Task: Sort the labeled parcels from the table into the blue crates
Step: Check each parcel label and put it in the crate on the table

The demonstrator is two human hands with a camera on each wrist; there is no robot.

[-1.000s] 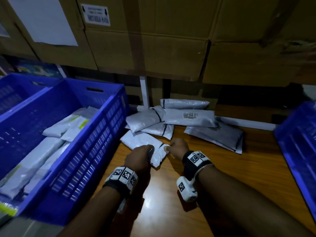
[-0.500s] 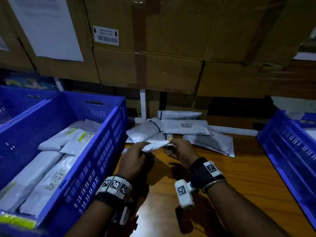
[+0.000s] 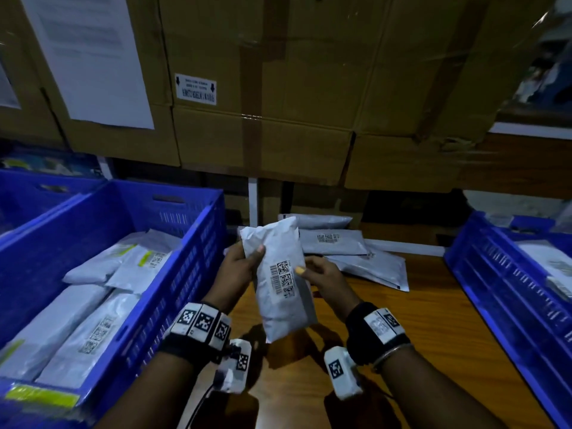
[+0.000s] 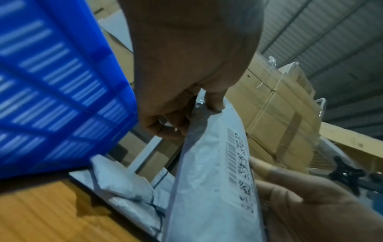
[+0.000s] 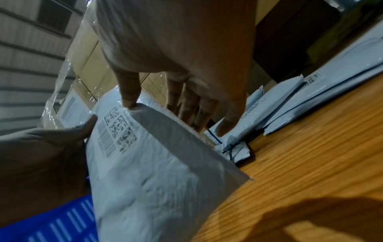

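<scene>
Stacked cardboard cartons [image 3: 278, 88] wall off the back of your wooden table [image 3: 418, 320], one carrying a white sheet of paper [image 3: 89, 54] and a small sticker [image 3: 195, 89] whose print is too blurred to read. A blue crate [image 3: 173, 274] sits at your left, already holding white parcels with barcode labels and yellow-green strips; a second blue crate [image 3: 510, 289] stands at your right, with the bare table between them. A loose pile of white mailers [image 3: 365, 261] lies at the table's far edge under the cartons.

You hold the white parcel [image 3: 278, 274] upright above the table, in front of that pile. Your left hand [image 3: 238, 274] grips its left edge, thumb on the front face and fingers curled behind. Your right hand [image 3: 325, 277] pinches the right edge, thumb beside the label.

The right wrist view shows your right fingers [image 5: 207, 104] spread behind the parcel, which the head view hides. The left wrist view shows the crate's slotted outer wall [image 4: 51, 90] close beside your knuckles.

The parcel's label [image 3: 282, 277] carries a barcode and three square codes; no text is readable.
</scene>
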